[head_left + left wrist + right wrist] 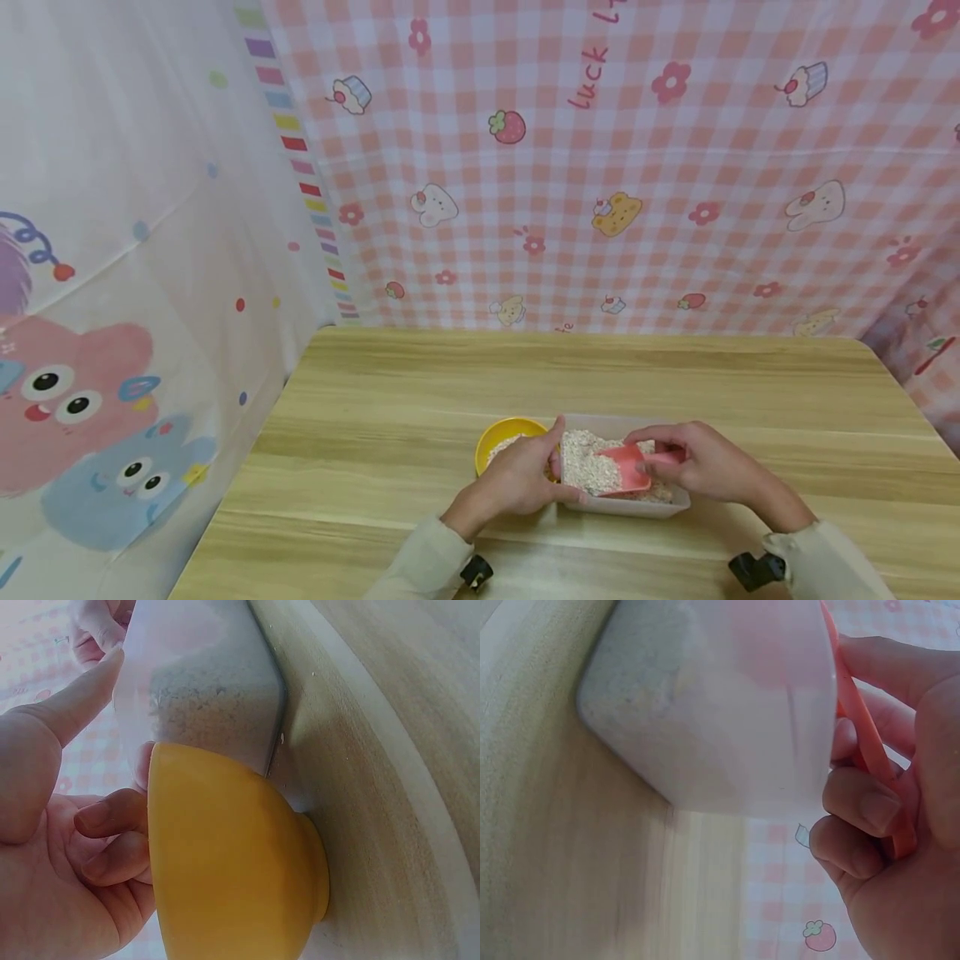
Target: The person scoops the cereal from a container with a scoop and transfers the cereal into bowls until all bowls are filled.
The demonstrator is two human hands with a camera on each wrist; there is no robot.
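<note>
My right hand (708,462) grips the handle of a small pink scoop (628,468), its blade lying in pale flakes like oats (588,462). The flakes fill part of a translucent plastic container (645,507). In the right wrist view my fingers wrap the scoop's handle (866,731) beside the container's rim. My left hand (517,479) holds the container's left end, thumb at the front rim, other fingers curled over the bowl's side. A yellow bowl (491,437) with flakes inside stands against that end, partly hidden by this hand. The left wrist view shows the bowl's outer wall (225,855).
Everything stands on a wood-grain table (390,383). A pink checked cloth (480,167) hangs behind it, and a white cloth with cartoon figures (172,250) hangs at the left. A few flakes lie on the table beside the container.
</note>
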